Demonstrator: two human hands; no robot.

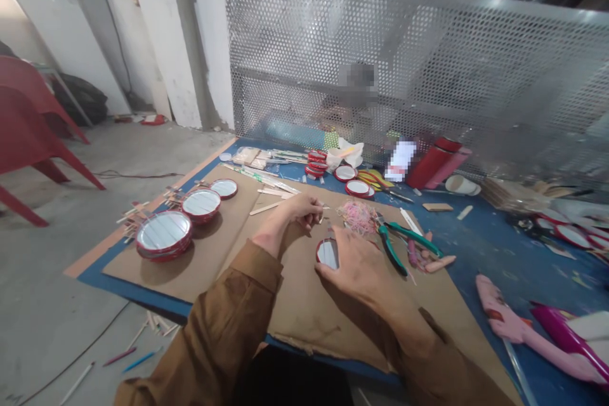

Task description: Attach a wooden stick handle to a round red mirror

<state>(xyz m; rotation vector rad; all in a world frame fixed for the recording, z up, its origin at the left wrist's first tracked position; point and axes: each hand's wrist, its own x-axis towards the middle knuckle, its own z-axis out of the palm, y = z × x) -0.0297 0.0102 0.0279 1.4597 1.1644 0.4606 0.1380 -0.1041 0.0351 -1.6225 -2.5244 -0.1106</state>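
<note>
My right hand (358, 261) rests on the brown cardboard sheet (304, 304), its fingers curled over a small red-rimmed round mirror (327, 252) that they grip. My left hand (299, 210) lies further back, fingers pinched together on something small that I cannot make out. A heap of pink rubber bands (358, 216) lies just behind my right hand. Green-handled pliers (397, 242) lie to its right. Both my sleeves are brown.
Three stacks of larger red-rimmed mirrors (164, 233) stand at the left on the cardboard. Wooden sticks, more small mirrors (356, 187) and red cylinders (435, 162) lie at the back of the blue table. A perforated metal screen (428, 76) stands behind. Red chairs (28, 133) stand at the left.
</note>
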